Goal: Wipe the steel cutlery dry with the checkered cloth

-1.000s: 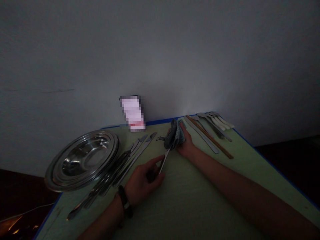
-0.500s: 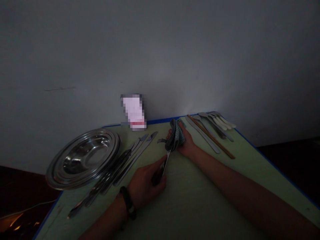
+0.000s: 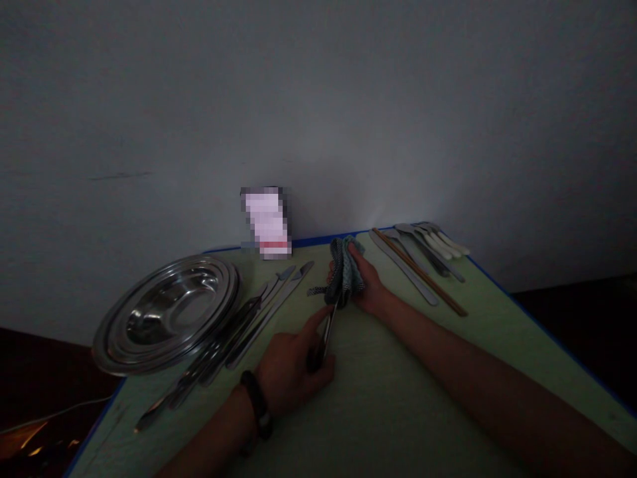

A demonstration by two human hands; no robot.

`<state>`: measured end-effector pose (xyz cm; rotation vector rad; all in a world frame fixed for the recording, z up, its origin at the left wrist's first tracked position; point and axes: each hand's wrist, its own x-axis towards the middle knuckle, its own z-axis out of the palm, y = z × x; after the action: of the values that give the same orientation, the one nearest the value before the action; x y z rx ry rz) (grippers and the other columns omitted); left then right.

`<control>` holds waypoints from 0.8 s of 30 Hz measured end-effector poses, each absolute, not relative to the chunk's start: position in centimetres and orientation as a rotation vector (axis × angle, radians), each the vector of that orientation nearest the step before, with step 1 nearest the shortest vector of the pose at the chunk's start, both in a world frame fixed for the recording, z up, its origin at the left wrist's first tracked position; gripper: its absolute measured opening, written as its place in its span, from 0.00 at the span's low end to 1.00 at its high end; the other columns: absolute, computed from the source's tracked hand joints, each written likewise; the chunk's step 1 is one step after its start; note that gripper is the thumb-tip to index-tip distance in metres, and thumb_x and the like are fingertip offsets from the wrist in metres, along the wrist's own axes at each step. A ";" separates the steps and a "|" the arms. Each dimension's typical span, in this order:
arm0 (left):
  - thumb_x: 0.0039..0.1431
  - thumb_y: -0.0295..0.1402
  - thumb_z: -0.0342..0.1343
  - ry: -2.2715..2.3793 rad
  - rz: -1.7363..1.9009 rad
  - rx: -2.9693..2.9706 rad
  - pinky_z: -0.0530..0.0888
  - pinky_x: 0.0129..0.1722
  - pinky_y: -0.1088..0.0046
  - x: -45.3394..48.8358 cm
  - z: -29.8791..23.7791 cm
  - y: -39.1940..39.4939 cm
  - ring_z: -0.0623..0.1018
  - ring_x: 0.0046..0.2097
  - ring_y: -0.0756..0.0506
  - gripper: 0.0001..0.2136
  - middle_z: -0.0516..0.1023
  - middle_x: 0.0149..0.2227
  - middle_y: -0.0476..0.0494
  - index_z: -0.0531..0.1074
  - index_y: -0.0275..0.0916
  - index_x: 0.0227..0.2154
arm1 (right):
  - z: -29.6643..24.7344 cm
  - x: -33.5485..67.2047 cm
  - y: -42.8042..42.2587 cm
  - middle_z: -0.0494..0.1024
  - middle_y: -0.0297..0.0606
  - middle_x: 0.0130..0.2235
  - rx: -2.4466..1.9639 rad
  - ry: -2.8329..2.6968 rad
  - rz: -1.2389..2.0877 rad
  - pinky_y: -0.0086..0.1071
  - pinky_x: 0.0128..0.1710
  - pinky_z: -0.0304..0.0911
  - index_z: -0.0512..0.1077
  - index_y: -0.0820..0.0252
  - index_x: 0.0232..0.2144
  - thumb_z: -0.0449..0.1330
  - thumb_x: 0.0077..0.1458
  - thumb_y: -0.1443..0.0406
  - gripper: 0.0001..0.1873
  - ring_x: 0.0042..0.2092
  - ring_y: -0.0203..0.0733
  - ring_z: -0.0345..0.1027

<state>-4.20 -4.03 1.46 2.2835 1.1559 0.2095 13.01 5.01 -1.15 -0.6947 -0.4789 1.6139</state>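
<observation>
My left hand [image 3: 298, 372], a dark bracelet round its wrist, is closed on the handle of a shiny metal piece of cutlery [image 3: 327, 332]. The far end of this piece is hidden in a folded grey-green checked cloth [image 3: 345, 273], so its kind does not show. My right hand [image 3: 369, 282] grips the cloth around that end, just above the table. Left of my left hand lies a row of metal cutlery [image 3: 213, 352], with table knives [image 3: 279, 295] among it. Right of the cloth lie wooden chopsticks [image 3: 423, 273] and a metal knife [image 3: 405, 271].
Shiny stacked metal bowls [image 3: 172, 315] stand at the table's left edge. A phone with a blurred screen [image 3: 267, 222] leans on the wall [image 3: 318, 99] behind. Metal spoons [image 3: 425, 251] and white-handled cutlery [image 3: 445, 245] lie far right on the green table [image 3: 398, 398] with blue edging.
The cloth has shifted slightly and its folds have opened a little round the cutlery. My left hand's grip on the handle has turned slightly, with the index finger stretched further along.
</observation>
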 end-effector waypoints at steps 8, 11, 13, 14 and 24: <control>0.56 0.31 0.50 1.147 0.283 2.334 0.64 0.25 0.75 -4.4 0.7 -4.2 0.72 0.23 0.50 0.29 0.72 0.23 0.57 0.49 0.43 0.60 | -1.3 13.1 5.0 0.73 0.32 0.21 -0.747 -0.432 1.673 0.35 0.32 0.69 0.68 0.58 0.30 0.59 0.51 0.51 0.16 0.28 0.40 0.71; 0.55 0.32 0.50 1.139 0.253 2.326 0.64 0.25 0.76 -4.4 0.8 -4.1 0.72 0.23 0.50 0.32 0.73 0.22 0.57 0.45 0.43 0.62 | -1.2 13.1 4.9 0.73 0.32 0.21 -0.719 -0.446 1.693 0.36 0.32 0.70 0.68 0.57 0.29 0.59 0.50 0.51 0.16 0.28 0.40 0.71; 0.56 0.32 0.50 1.138 0.236 2.333 0.64 0.24 0.76 -4.3 0.9 -4.1 0.73 0.23 0.49 0.32 0.73 0.22 0.57 0.45 0.42 0.62 | -1.2 13.1 4.9 0.73 0.32 0.22 -0.714 -0.437 1.705 0.36 0.32 0.70 0.68 0.57 0.29 0.59 0.51 0.51 0.16 0.28 0.41 0.71; 0.56 0.32 0.50 1.140 0.237 2.337 0.64 0.24 0.76 -4.3 0.9 -4.1 0.72 0.23 0.49 0.32 0.73 0.22 0.57 0.46 0.42 0.62 | -1.2 13.1 4.9 0.73 0.32 0.21 -0.719 -0.432 1.706 0.36 0.32 0.70 0.68 0.57 0.29 0.59 0.51 0.51 0.16 0.28 0.41 0.71; 0.56 0.31 0.50 1.167 0.290 2.339 0.64 0.25 0.76 -4.2 0.8 -4.3 0.72 0.22 0.50 0.30 0.73 0.21 0.57 0.48 0.43 0.62 | -1.1 13.1 4.8 0.74 0.33 0.22 -0.720 -0.463 1.682 0.36 0.32 0.70 0.69 0.57 0.30 0.59 0.50 0.51 0.15 0.30 0.42 0.72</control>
<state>-4.22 -4.33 0.79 2.3389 1.1671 0.2901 13.08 4.84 -1.10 -0.7199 -0.4632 1.6820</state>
